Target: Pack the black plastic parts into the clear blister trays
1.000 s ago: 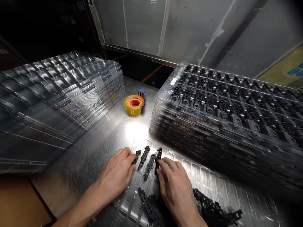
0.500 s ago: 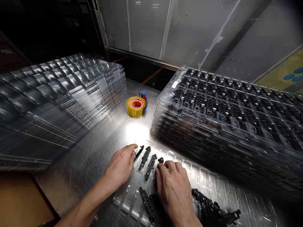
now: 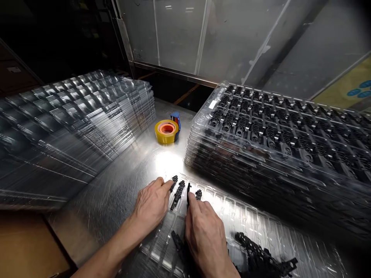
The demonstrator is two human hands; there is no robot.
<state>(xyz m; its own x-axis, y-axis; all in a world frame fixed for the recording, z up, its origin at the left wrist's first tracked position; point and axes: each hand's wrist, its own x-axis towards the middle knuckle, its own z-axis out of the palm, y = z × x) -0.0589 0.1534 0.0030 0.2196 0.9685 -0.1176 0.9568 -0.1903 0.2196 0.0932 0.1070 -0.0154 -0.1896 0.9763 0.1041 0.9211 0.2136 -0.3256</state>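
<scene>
A clear plastic tray [image 3: 162,235] lies on the metal table, with a few narrow black perforated plastic parts in its slots. My left hand [image 3: 153,202] is closed at the leftmost black part [image 3: 174,180], its fingertips on that part's near section. The black part [image 3: 178,195] beside it lies flat in its slot. My right hand [image 3: 206,235] pinches another black part [image 3: 188,188], which is turned on edge. Just right of it, the end of one more black part [image 3: 198,194] shows; the right hand hides the rest.
More black parts lie in a loose heap [image 3: 263,255] at the tray's front right. Stacked clear trays [image 3: 116,116] stand at left, and a stack of filled trays [image 3: 246,143] at right. Between them is a yellow tape roll [image 3: 165,133] with a blue dispenser. A cardboard box [image 3: 29,243] sits front left.
The leftmost part, earlier tilted in my left hand, now lies flatter. My right hand has moved left from the fourth part to the third, which has turned from flat onto its edge.
</scene>
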